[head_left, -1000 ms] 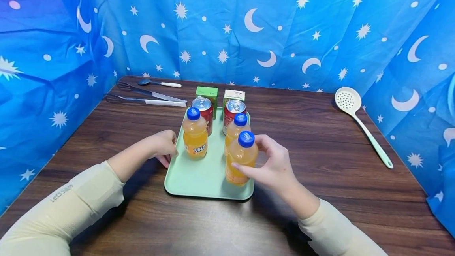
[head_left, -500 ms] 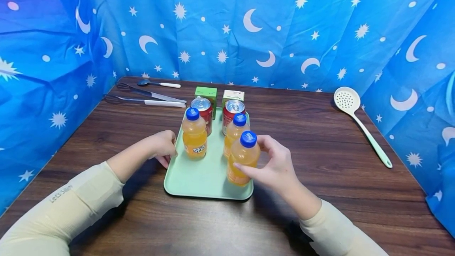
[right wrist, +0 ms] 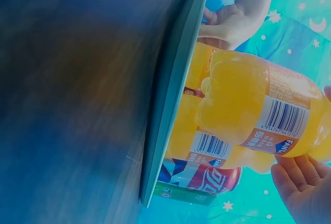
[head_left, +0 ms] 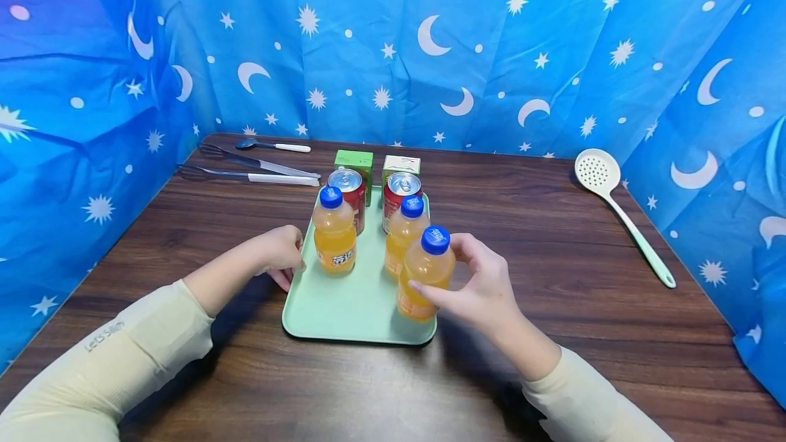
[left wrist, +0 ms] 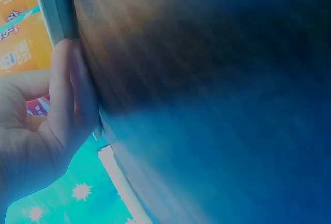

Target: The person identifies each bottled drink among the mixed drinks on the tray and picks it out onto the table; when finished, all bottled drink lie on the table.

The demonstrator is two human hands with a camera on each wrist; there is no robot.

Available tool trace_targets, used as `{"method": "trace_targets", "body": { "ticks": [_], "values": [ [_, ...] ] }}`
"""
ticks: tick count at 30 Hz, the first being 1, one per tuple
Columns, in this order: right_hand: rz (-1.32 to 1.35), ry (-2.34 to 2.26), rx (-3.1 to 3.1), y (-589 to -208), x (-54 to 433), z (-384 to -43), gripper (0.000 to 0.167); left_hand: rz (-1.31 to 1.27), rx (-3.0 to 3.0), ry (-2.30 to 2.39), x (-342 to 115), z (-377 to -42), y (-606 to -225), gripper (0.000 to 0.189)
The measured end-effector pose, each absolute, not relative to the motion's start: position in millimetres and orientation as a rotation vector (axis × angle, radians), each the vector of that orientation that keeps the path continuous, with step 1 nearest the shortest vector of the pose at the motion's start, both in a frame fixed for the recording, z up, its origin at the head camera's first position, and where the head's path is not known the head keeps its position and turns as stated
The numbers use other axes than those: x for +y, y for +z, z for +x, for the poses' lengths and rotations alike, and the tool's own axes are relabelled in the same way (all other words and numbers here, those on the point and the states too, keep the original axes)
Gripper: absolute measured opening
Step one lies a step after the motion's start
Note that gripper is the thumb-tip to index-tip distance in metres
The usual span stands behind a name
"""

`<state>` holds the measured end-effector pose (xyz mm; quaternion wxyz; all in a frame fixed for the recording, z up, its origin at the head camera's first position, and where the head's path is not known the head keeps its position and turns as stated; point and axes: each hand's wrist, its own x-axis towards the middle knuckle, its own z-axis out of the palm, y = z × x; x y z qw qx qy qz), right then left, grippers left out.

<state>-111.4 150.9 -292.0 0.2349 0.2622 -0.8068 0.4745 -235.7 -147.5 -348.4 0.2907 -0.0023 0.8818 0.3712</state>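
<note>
Right-hand grip point(head_left: 482, 285) was closed around an orange-drink bottle point(head_left: 428, 266), which was held, slightly tilted, between thumb and fingers above the near right part of the pale green tray point(head_left: 344, 312). By the left-hand grip point(head_left: 281, 251), its fingers curled, the tray's left rim was held. Two standing bottles point(head_left: 334, 241) were ranged left and right on the tray, each with a red can point(head_left: 403, 186) beyond it, and two cartons point(head_left: 354, 161) were set at the far end. These were judged already placed; only the held bottle, its base raised in the right wrist view, was left to be dealt with. Whether it was being added or removed could not be told.

Clear, waisted plastic was topped by blue screw caps. Shiny metal was shown on the can lids, flat faces on the cartons. Rounded corners were given to the smooth tray, and the dark worktop point(head_left: 552, 278) was streaked with wood grain.
</note>
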Motion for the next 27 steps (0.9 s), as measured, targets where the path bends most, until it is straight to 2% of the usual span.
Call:
{"method": "trace_targets", "body": {
  "ticks": [7, 16, 27],
  "values": [
    [0.703, 1.293, -2.220, -295, 153, -112, 0.046, 0.002, 2.343, 1.011, -148, -235, -349, 0.021],
    [0.675, 1.318, -2.223, -323, 167, -129, 0.049, -0.006, 2.330, 1.016, -148, -235, -347, 0.021],
    [0.662, 1.331, -2.212, -323, 172, -130, 0.049, -0.009, 2.325, 1.021, -148, -234, -347, 0.022]
  ]
}}
